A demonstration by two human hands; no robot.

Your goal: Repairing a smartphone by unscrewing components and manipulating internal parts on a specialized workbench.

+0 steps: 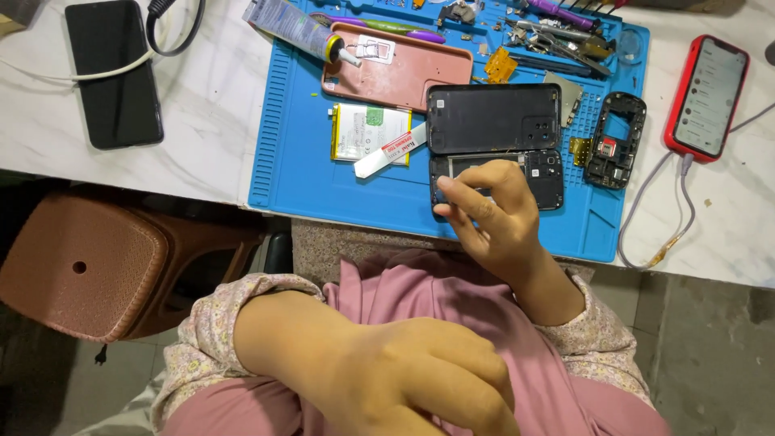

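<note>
Phone body (542, 168), opened and dark, lies on the blue mat (291, 161) at the near edge of the bench (210, 97), just under a loose black back cover (492, 118). My right hand (494, 216) rests on its left end, fingers (464, 194) pressed together and curled over the frame, not visibly pinching anything. I judge it light, stiff and thin, with exposed parts inside that look fragile, so the safe hold is by the plastic rim, not the middle. The mat is ribbed rubber and should stop sliding. Beside it lie a flat battery (367, 132), a white glue tube (390, 151) and a smooth pink case (404, 73). My left hand (420, 375) sits in my lap, fingers loosely bent, holding nothing I can see.
</note>
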